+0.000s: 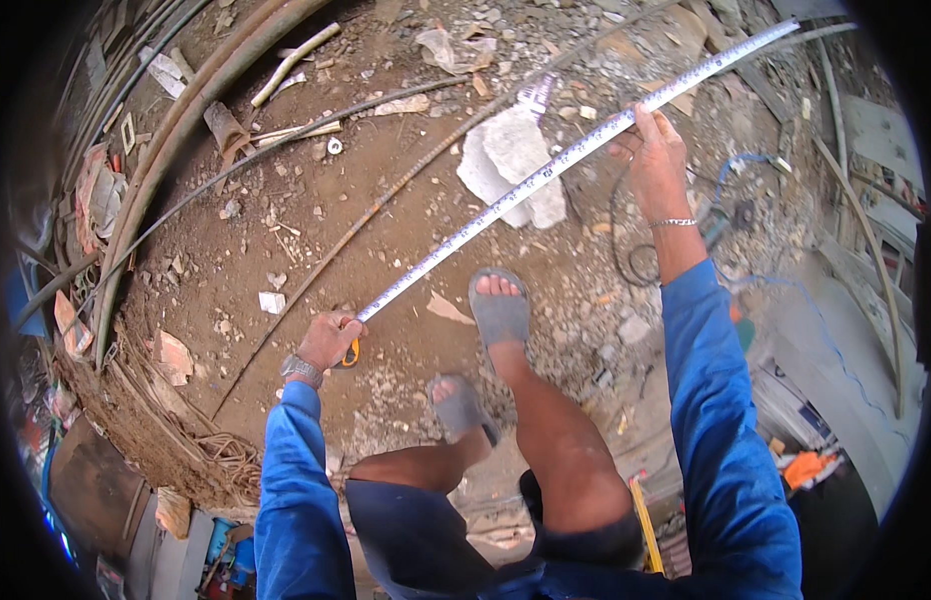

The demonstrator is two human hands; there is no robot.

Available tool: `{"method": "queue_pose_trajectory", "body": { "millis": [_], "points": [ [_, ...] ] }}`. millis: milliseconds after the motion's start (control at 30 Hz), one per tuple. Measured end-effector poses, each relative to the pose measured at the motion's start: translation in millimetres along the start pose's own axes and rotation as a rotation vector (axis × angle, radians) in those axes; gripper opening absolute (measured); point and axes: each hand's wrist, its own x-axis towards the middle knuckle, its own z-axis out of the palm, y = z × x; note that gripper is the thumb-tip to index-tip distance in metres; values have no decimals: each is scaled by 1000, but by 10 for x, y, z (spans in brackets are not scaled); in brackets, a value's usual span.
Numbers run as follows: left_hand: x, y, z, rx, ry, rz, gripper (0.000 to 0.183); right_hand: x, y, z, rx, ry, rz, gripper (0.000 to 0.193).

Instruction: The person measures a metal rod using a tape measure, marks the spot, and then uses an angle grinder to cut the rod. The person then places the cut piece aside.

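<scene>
A white tape measure blade [516, 196] stretches slantwise from lower left to upper right in front of me. My left hand [329, 340] is closed round the tape's case [352, 353], of which a yellow and black part shows below the fingers. Farther up the blade, my right hand [658, 158] pinches its edge between thumb and fingers. The blade's free end runs on past that hand to the upper right. Beneath the blade, a pale broken slab of stone [511, 160] lies on the ground.
A long rusty rod [371, 212] crosses the dirt on a slant. Thick curved pipes [176, 130] lie at left, with coiled rope [226, 452] lower down. Blue cable [736, 165] and a dark hose loop [626, 262] are at right. My sandalled feet [499, 305] stand on rubble.
</scene>
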Motion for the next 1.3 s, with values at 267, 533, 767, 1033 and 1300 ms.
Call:
{"method": "queue_pose_trajectory", "body": {
  "millis": [267,533,767,1033,1300],
  "points": [
    [570,-420,-278,27,326,194,27,-842,838,1058,-167,-411,2,28],
    [210,-1210,1,-175,542,186,25,-430,741,1582,-1069,-787,-537,22],
    [304,-1843,229,-180,880,75,20,1533,680,1090,-1481,-733,-700,29],
    [405,-1608,272,-202,995,24,16,1660,645,924,-2020,-652,-650,43],
    [88,-1899,-200,-114,1149,84,22,1396,75,1336,-1786,-566,-910,25]
  ]
}}
